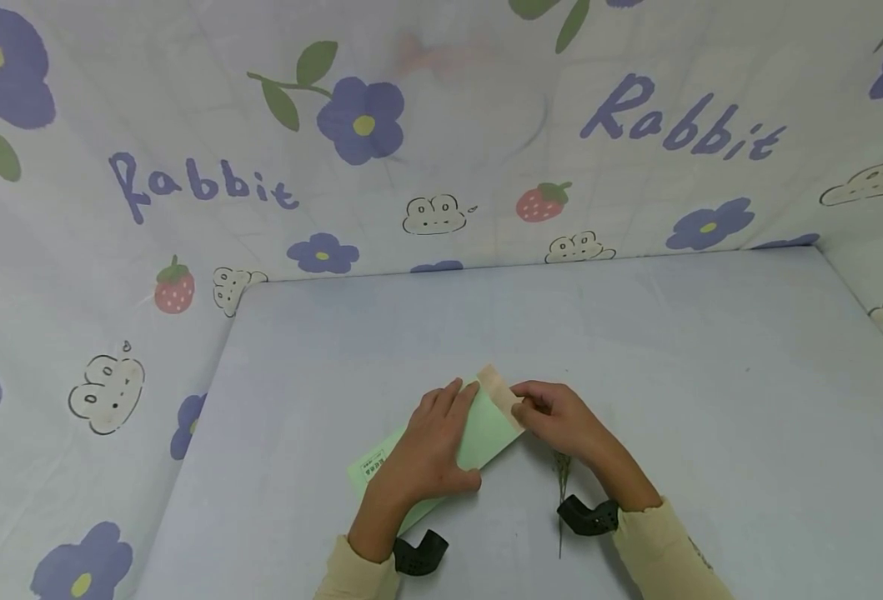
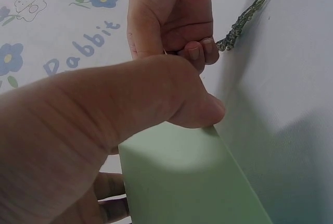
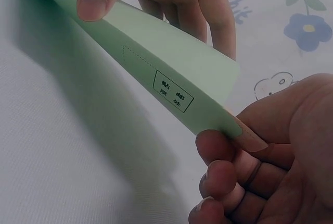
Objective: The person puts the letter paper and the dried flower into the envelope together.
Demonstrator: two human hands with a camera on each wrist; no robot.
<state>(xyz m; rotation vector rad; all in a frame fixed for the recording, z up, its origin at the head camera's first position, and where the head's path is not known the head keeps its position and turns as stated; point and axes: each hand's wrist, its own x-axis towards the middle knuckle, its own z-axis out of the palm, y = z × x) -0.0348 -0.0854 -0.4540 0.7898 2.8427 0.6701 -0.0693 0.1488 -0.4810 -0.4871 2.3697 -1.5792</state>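
Note:
A light green envelope [image 1: 489, 437] with a peach flap [image 1: 497, 387] lies slanted in front of me, its printed stamp box [image 3: 173, 91] facing the right wrist camera. Across its middle my left hand [image 1: 429, 450] holds it, thumb at the near edge and fingers along the far one, as the left wrist view also shows. At the flap end my right hand [image 1: 557, 421] pinches the peach strip between thumb and fingers. Part of the envelope is hidden beneath the left hand.
A thin dried sprig [image 1: 562, 475] lies on the white table [image 1: 298, 358] close below the right hand, partly covered by the black wrist camera [image 1: 589, 517]. Patterned cloth [image 1: 441, 167] with flowers and "Rabbit" lettering rises behind the table's far edge.

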